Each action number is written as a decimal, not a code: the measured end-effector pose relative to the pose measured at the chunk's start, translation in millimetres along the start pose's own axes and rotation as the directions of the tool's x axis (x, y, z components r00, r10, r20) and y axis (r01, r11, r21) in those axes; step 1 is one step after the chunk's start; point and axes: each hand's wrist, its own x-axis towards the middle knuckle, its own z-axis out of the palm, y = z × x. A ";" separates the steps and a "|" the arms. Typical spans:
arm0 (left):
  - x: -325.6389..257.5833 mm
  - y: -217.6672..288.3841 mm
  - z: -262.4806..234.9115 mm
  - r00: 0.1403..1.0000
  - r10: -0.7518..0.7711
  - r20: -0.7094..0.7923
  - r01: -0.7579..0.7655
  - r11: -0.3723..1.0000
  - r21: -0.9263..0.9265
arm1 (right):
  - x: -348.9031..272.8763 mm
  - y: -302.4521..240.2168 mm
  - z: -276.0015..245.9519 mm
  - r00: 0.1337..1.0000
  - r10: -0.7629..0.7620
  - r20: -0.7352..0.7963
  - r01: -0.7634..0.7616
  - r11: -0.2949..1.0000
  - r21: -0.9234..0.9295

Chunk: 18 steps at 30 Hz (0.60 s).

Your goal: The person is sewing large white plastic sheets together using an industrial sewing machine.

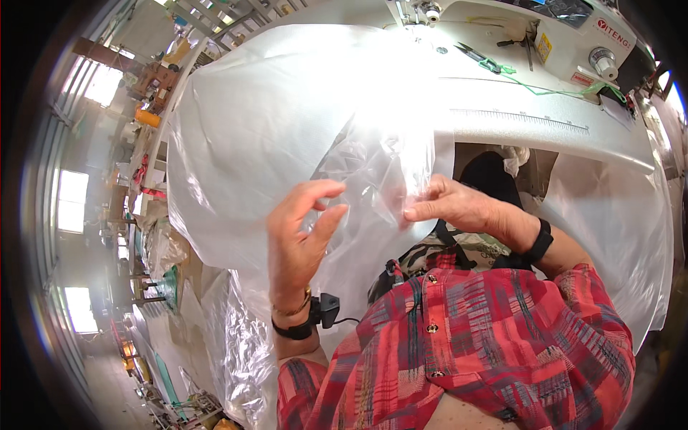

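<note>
A large sheet of clear plastic film (244,136) spreads over the machine bed and hangs down in front of me. Its crinkled, shiny part (373,161) lies between my two hands. My right hand (459,204) pinches the edge of this film between thumb and fingers. Close to the film's left side, my left hand (301,226) is raised with its fingers curved. A gap shows between its thumb and forefinger, and nothing is held there. Bright glare washes out the film near the sewing machine's needle area (430,14).
A white sewing machine (588,43) stands at the upper right. On its bed lie thread snips (479,59) with a green cord (537,89). A ruler scale (523,118) runs along the front edge. More film (609,222) hangs at the right, and crumpled film (247,351) lies lower left.
</note>
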 end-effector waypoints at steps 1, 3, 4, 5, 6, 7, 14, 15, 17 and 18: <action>-0.4 -6.2 11.5 0.994 -0.084 0.071 0.086 0.996 -0.024 | -1.5 14.7 2.2 0.998 0.007 -0.061 0.001 0.991 0.135; -6.4 -18.7 37.7 0.977 -0.165 0.134 0.172 0.984 -0.044 | -5.8 26.9 3.8 0.993 0.024 -0.116 0.007 0.966 0.260; -13.4 -28.3 50.5 0.942 -0.264 0.208 0.296 0.944 -0.145 | -6.5 26.6 5.4 0.996 0.021 -0.086 0.008 0.947 0.321; -19.1 -34.7 59.3 0.892 -0.349 0.287 0.418 0.879 -0.231 | -4.9 26.0 7.8 0.999 0.014 -0.053 0.007 0.924 0.382; -23.1 -39.9 69.5 0.892 -0.350 0.287 0.419 0.878 -0.233 | -4.8 30.4 9.7 0.998 0.017 -0.052 0.004 0.924 0.382; -27.2 -43.3 78.1 0.824 -0.396 0.405 0.556 0.705 -0.440 | -3.8 36.1 12.9 0.995 0.052 -0.087 -0.016 0.930 0.367; -36.4 -59.2 65.9 0.753 -0.547 0.366 0.645 0.500 -0.578 | -5.3 35.0 9.8 0.962 0.130 -0.242 0.003 0.875 0.483; -36.7 -61.5 57.5 0.753 -0.585 0.301 0.631 0.510 -0.585 | -9.5 29.5 9.0 0.967 0.081 -0.241 0.046 0.877 0.479; -35.4 -70.2 50.3 0.773 -0.555 0.308 0.607 0.506 -0.613 | -19.9 18.0 6.6 0.972 0.008 -0.234 0.097 0.895 0.436; -35.2 -70.5 48.8 0.794 -0.523 0.310 0.580 0.501 -0.642 | -20.2 19.4 6.6 0.973 0.010 -0.231 0.095 0.894 0.438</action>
